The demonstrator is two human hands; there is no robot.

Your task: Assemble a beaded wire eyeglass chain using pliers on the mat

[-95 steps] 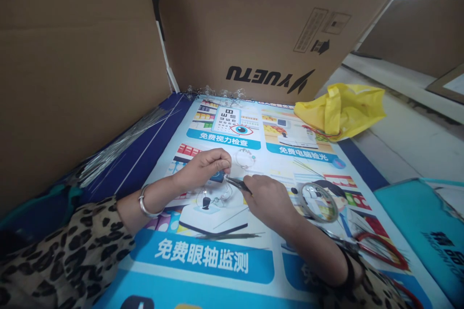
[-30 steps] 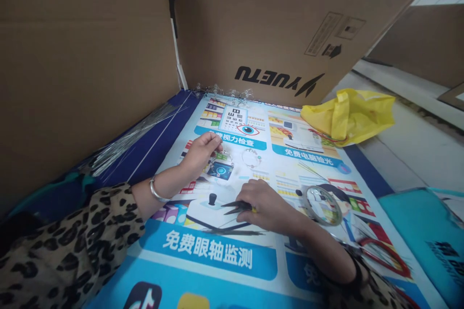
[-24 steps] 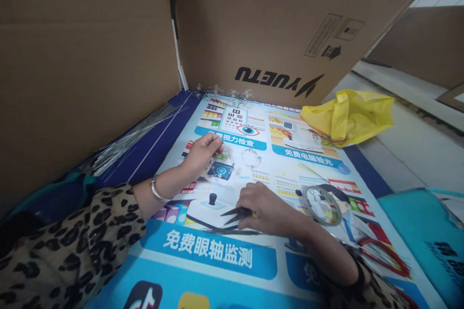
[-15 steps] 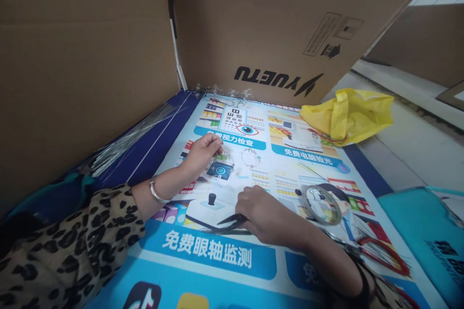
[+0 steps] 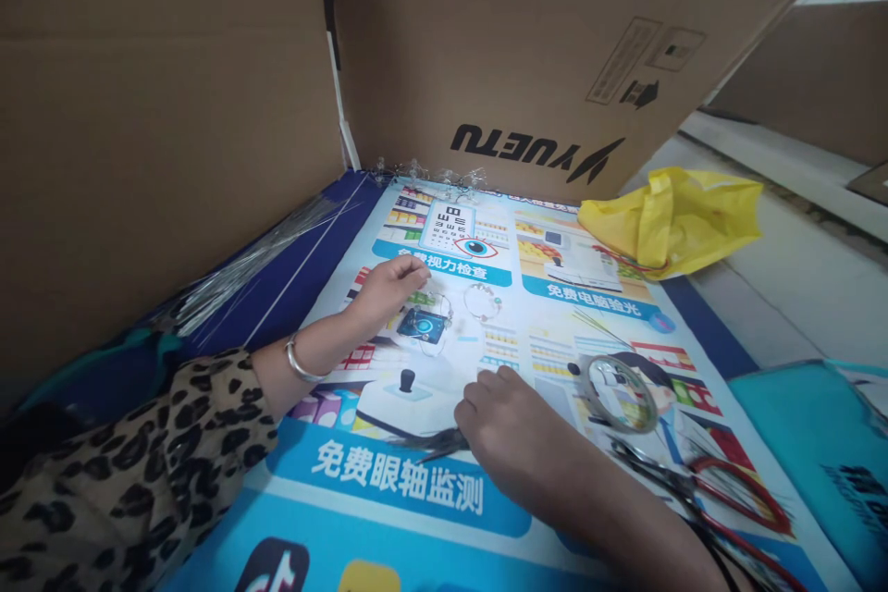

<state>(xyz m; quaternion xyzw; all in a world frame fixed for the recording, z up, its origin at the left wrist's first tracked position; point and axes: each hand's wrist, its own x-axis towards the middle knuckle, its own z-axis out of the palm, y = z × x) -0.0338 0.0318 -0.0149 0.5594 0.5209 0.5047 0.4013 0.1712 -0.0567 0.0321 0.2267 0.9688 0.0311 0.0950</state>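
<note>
My left hand [image 5: 389, 296] is closed in a pinch at the top of a thin clear-beaded wire loop [image 5: 448, 319], which hangs over the printed poster [image 5: 326, 532]. Beside that loop, a second beaded bracelet [image 5: 481, 302] lies flat on the poster. Lower and to the right, my right hand [image 5: 503, 430] is wrapped round dark, pointed pliers [image 5: 440, 447]. Their jaws point left and are blurred, and their handles are hidden in my fist. The two hands are apart.
Tall cardboard walls [image 5: 444, 37] stand behind and left. Silvery wires [image 5: 256, 264] lie along the left; small wire pieces [image 5: 448, 178] sit at the back. On the right are a tape roll [image 5: 620, 395], red-handled scissors [image 5: 746, 492], a yellow bag [image 5: 672, 222] and a teal pouch [image 5: 811, 444].
My right hand has moved slightly down and right with the pliers, whose jaws now look more smeared. My left hand keeps its pinch on the wire loop almost in place.
</note>
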